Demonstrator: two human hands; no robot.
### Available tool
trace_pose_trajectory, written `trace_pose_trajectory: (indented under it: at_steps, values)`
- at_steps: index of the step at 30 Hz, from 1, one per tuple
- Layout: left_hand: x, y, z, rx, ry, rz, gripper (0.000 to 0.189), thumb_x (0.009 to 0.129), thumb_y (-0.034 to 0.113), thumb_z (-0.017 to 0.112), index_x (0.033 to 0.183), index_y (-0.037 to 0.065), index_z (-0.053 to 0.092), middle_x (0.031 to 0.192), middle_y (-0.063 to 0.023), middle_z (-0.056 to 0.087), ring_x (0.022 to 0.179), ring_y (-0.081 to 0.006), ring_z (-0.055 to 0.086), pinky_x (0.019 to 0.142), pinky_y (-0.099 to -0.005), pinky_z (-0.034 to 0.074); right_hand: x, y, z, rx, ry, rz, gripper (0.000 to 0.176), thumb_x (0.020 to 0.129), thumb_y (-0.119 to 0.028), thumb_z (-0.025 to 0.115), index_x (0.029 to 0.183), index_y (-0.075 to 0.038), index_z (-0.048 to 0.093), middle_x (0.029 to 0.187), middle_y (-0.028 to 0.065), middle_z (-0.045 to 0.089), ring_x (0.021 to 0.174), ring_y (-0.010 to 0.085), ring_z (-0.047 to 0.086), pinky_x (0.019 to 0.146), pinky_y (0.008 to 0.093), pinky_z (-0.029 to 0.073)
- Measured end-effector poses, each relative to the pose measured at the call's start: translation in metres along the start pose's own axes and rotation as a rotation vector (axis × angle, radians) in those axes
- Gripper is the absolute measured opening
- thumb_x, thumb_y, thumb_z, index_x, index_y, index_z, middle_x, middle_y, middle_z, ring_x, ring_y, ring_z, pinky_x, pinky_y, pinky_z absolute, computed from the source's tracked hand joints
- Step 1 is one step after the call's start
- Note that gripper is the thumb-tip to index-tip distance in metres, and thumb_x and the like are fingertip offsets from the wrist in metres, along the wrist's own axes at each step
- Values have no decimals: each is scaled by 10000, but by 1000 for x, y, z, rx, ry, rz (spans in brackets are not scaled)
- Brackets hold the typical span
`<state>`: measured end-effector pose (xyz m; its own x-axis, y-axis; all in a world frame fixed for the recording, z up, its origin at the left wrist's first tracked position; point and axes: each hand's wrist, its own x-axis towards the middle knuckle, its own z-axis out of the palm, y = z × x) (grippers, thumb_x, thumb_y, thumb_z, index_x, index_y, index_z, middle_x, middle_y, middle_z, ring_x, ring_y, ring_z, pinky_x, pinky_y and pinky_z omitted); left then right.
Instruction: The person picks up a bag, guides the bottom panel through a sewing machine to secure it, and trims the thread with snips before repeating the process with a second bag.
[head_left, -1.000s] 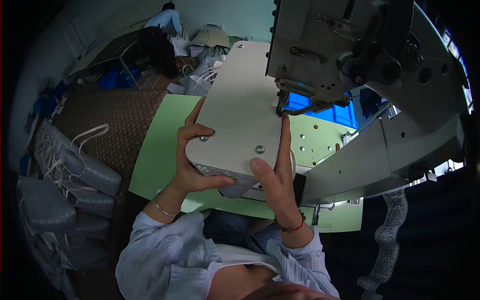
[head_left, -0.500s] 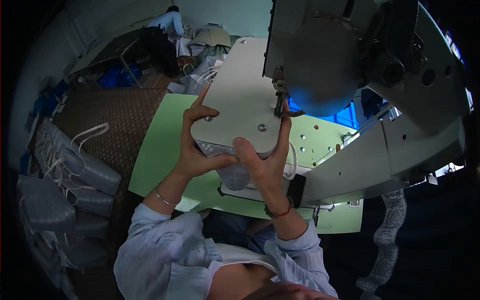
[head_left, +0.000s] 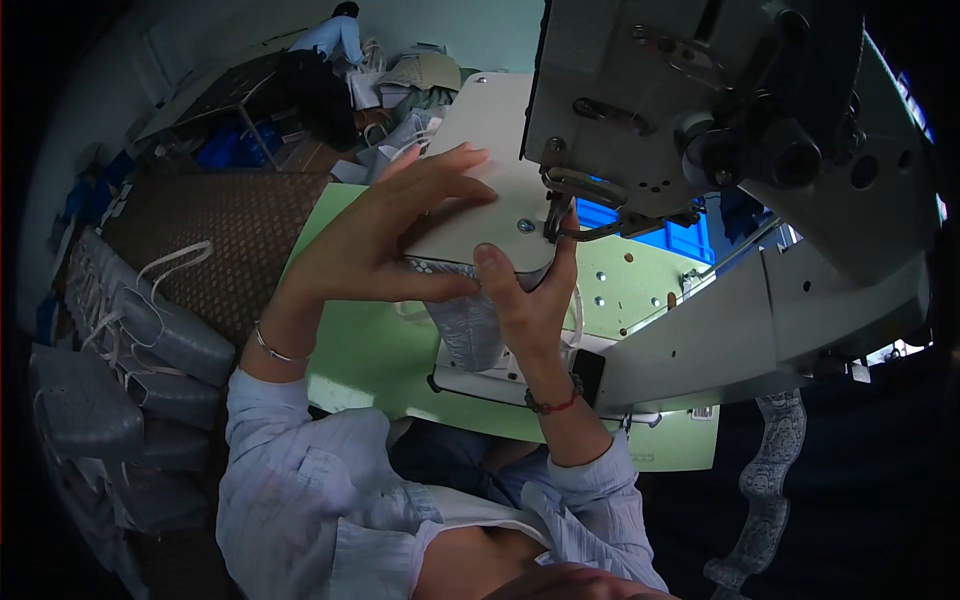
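A grey patterned bag with a flat, pale, studded base [head_left: 480,125] is held upside down beside the sewing machine's needle area [head_left: 556,205]. My left hand [head_left: 395,230] grips its left edge, with the fingers over the base and the thumb along the patterned side. At the near right corner my right hand [head_left: 530,300] holds the bag, its thumb at the front edge and its fingers up the right side near the presser foot. The bag's grey body [head_left: 468,335] hangs below, with a light handle loop beside it.
A green table [head_left: 360,350] lies under the machine arm [head_left: 700,330], with a dark phone [head_left: 588,378] on it. Grey bags [head_left: 170,320] are piled at left. Patterned trim [head_left: 770,465] hangs at right. Another person [head_left: 325,70] bends over at the back left.
My left hand has moved further over the base, its forearm swinging outward. The bag's near end has shifted slightly right and away. The dark round part at the machine head no longer appears blurred.
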<state>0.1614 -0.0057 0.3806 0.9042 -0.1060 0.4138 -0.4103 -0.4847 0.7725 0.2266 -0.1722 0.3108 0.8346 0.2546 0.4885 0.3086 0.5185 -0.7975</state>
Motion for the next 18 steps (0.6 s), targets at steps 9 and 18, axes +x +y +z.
trace_pose_trajectory:
  at_steps: [9,18]
  values:
    - [63,15,-16,453,-539,226,862,620,254,816,1352,-13,447,1260,-129,557,1148,-309,554,1009,-471,378,12,-4,-4,-53,-33,90,529,737,-159,798,1142,8,501,985,97,633,896,155,630,800,297,531]
    - [44,12,-6,556,-525,252,876,737,470,778,1381,-1,417,1431,-231,438,1382,-368,382,1133,-528,269,21,-16,-24,73,-251,298,557,772,-156,763,1235,10,500,1063,97,638,964,163,624,872,315,515]
